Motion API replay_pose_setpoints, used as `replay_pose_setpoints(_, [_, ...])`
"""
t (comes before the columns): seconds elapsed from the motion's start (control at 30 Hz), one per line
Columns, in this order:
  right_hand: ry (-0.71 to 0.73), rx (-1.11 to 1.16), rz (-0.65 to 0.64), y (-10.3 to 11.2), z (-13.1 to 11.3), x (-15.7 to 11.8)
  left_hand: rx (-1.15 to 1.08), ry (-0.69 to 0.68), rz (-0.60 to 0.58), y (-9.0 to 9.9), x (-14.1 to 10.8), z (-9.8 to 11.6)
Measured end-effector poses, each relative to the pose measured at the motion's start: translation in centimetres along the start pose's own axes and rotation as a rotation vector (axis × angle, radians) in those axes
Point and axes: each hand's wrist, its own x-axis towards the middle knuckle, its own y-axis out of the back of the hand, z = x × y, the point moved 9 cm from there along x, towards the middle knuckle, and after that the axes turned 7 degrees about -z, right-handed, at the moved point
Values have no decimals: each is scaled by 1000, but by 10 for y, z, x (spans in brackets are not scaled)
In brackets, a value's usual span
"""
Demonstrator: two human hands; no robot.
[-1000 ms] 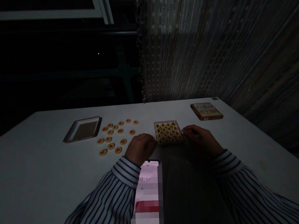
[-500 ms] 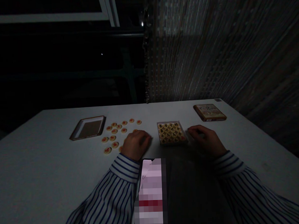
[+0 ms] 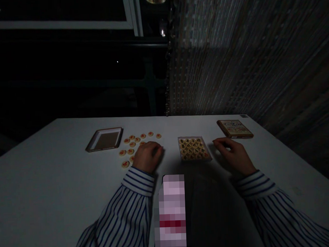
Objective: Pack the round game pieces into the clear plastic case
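Note:
My left hand (image 3: 146, 157) hovers low over or rests on the right side of a loose group of round xiangqi pieces (image 3: 132, 144) with red characters. Its fingers are curled, and what they hold, if anything, is hidden beneath them. To its right stands a shallow square box (image 3: 209, 159) filled with rows of black-character pieces, with one red piece (image 3: 206, 155) in its near right corner. Just right of that box lies my right hand (image 3: 235, 156), thumb and forefinger tips drawn together, nothing visible in them.
An open brown-edged tray or lid (image 3: 89, 149) lies at the left. A printed box or lid (image 3: 236, 129) is at the far right. A blurred-out phone (image 3: 171, 206) sits in front of me. Behind the white table (image 3: 61, 199) hangs a bead curtain (image 3: 206, 71).
My left hand has shifted left, away from the filled box and over the red pieces. My right hand stays beside the box. The view has turned slightly left.

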Motion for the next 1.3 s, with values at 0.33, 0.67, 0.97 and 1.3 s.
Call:
replay_pose_setpoints(0.33, [151, -65, -35, 2, -53, 16, 10, 107, 100, 9, -2, -15])
replay_pose_setpoints(0.67, [259, -113, -105, -16, -100, 36, 8, 179, 140, 10, -4, -27])
replay_pose_setpoints(0.97, [295, -75, -191, -38, -119, 43, 15, 214, 156, 11, -5, -35])
replay_pose_setpoints(1.3, [414, -141, -308, -74, -136, 49, 92, 229, 77, 2, -3, -35])
